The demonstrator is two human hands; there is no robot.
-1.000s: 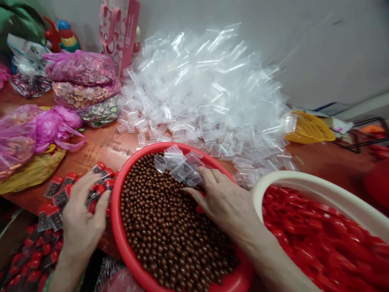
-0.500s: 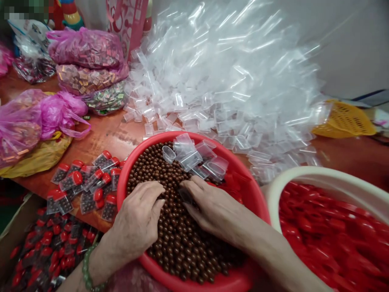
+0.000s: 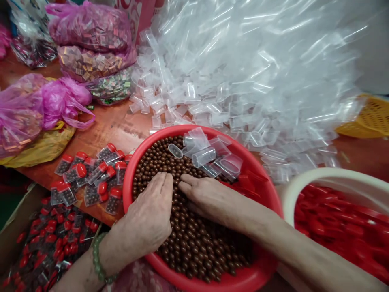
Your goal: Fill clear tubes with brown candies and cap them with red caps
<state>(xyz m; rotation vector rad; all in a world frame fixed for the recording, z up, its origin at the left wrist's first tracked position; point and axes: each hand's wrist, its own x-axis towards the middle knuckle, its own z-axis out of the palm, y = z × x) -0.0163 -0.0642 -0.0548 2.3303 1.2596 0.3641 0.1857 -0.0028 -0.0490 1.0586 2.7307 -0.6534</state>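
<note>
A red basin (image 3: 135,162) is filled with small brown balls (image 3: 188,243). My left hand (image 3: 153,213) rests on the balls at the left of centre, its fingers stretched out and lying side by side. Facing it, my right hand (image 3: 209,198) points leftward, curved low over the balls. The small clear container between its fingers in the earlier picture is hidden now beneath the hand. Several empty clear containers (image 3: 204,156) lie on the balls at the basin's back. Red caps (image 3: 251,182) sit along its right side.
Filled red-capped containers (image 3: 75,172) lie on the table (image 3: 121,138) at left, more in a box (image 3: 54,243) below. Clear containers (image 3: 243,77) are heaped behind the basin. A cream tub (image 3: 291,194) of red pieces stands right. Pink bags (image 3: 91,28) sit back left.
My hands have come closer together. My left fingers have straightened over the balls, and my right hand has dipped so its container no longer shows. The whole view has shifted slightly.
</note>
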